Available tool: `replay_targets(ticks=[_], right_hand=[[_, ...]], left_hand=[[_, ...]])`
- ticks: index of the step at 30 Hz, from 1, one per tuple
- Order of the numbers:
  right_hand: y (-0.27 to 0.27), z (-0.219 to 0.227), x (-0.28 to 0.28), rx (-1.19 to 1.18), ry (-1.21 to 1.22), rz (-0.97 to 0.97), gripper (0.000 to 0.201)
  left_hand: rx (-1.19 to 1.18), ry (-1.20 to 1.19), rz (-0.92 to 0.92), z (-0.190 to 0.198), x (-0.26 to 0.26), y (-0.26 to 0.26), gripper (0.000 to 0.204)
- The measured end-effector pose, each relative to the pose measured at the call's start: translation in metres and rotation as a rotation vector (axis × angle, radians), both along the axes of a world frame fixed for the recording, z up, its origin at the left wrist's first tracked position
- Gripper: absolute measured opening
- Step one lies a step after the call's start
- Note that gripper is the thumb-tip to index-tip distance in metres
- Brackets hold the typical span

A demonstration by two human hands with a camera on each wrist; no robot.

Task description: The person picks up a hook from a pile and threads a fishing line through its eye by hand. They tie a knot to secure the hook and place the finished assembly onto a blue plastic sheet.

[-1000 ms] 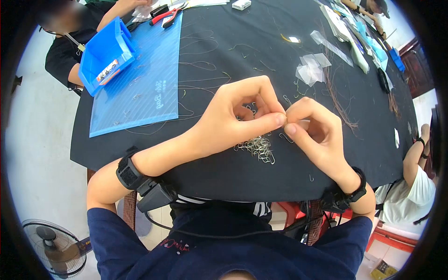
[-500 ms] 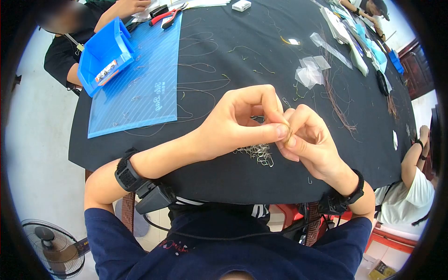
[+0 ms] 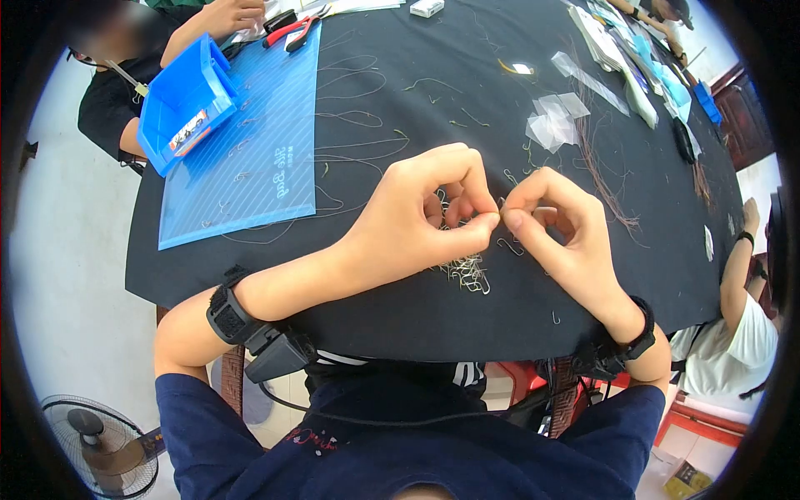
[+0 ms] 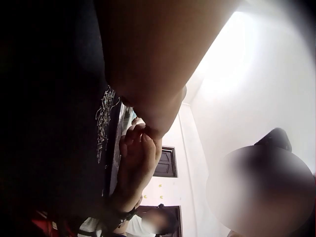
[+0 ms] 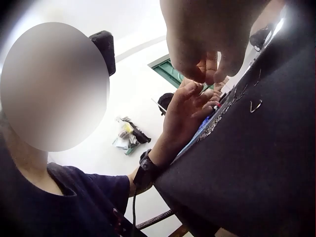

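Hooks [image 3: 468, 273] beneath hands [image 3: 421, 208] pinching tiny piece [image 3: 502, 204], blue bin [image 3: 182, 90], contents unclear

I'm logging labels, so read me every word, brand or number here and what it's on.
"File Bag" on the blue folder; smaller characters beside it illegible.
Label on the blue bin: too small to read.
Red lettering on the navy shirt: too blurred to read.
Yellow box: any print too small to read.

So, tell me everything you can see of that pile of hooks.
The pile of hooks is a loose, tangled heap of thin, bent pieces, shiny and metal-looking, silvery to pale gold. It lies on the black tabletop beneath the left hand, which partly hides it from above but appears not to touch it.
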State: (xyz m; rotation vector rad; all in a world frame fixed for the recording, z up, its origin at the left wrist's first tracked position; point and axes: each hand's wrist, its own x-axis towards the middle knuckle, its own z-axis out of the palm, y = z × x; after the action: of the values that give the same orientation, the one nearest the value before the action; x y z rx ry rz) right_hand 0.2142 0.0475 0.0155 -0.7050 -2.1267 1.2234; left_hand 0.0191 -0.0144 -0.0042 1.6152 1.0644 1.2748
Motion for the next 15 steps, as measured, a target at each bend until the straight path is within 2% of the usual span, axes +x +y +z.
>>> replay_targets(ticks=[2, 5, 11, 14, 15], right_hand=[[0.002, -0.001, 0.000, 0.062, -0.017, -0.024, 0.004], [0.004, 0.000, 0.000, 0.310, -0.094, -0.032, 0.005], [-0.001, 0.001, 0.001, 0.157, -0.090, -0.043, 0.008], [-0.002, 0.003, 0.001, -0.095, -0.067, 0.038, 0.009], [-0.003, 0.013, 0.001, -0.329, -0.108, 0.079, 0.012]], left_hand=[[0.042, 0.078, 0.063, 0.002, -0.002, 0.000, 0.007], [0.108, 0.182, 0.140, 0.006, -0.004, 0.000, 0.006], [0.238, 0.237, 0.187, 0.008, -0.004, 0.000, 0.008], [0.356, 0.324, 0.161, 0.006, -0.006, 0.002, 0.012], [0.395, 0.339, 0.151, 0.005, -0.005, 0.002, 0.014]])
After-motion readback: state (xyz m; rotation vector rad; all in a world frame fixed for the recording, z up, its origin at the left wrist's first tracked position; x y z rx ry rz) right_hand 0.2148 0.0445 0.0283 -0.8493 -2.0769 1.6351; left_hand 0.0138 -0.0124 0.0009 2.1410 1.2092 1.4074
